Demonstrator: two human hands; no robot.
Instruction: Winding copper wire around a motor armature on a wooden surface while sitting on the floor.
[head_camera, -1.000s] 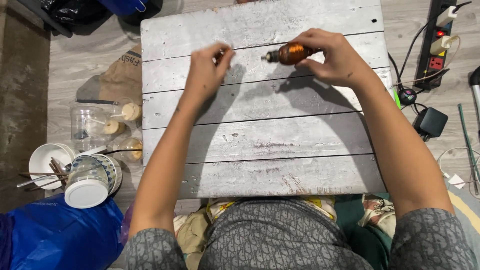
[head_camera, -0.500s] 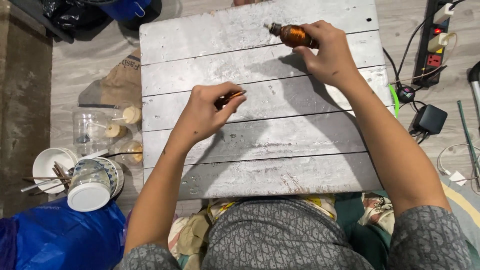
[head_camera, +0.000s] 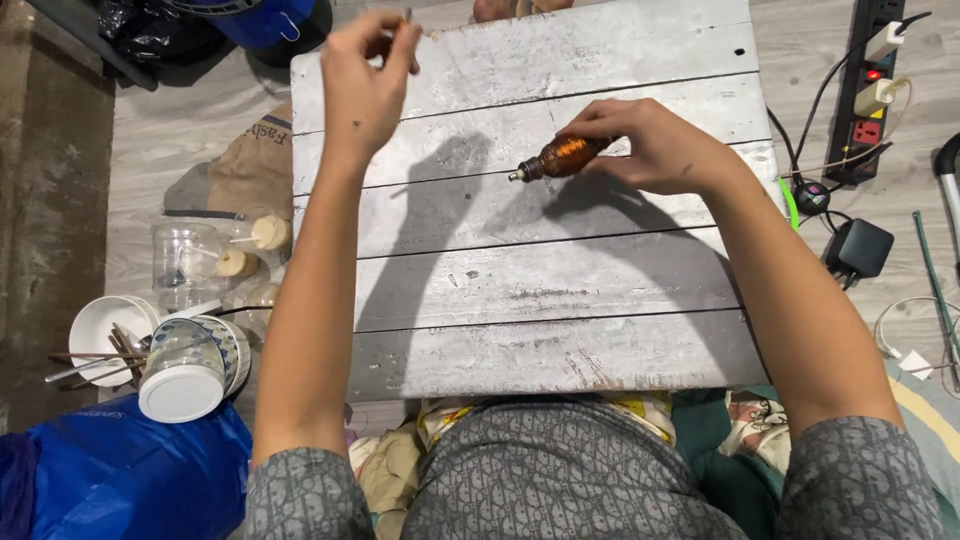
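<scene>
My right hand (head_camera: 665, 150) grips a small spindle wound with copper-coloured wire (head_camera: 565, 157), its metal tip pointing left. It is held just above the white-painted plank board (head_camera: 550, 280), in the board's upper middle. My left hand (head_camera: 362, 80) is raised over the board's far left corner. Its thumb and fingers pinch a thin wire-like piece (head_camera: 406, 16). Whether that piece runs to the spindle cannot be seen. The two hands are well apart.
Left of the board on the floor lie a brown paper bag (head_camera: 250, 165), a clear plastic jar (head_camera: 185, 260), bowls with sticks (head_camera: 100, 335), a white-lidded cup (head_camera: 185, 385) and a blue bag (head_camera: 120, 470). On the right are a power strip (head_camera: 868, 90) and a black adapter (head_camera: 858, 248).
My left hand rose from the board's middle to its far left corner, still pinched. My right hand brought the spindle from the far edge down toward the board's middle.
</scene>
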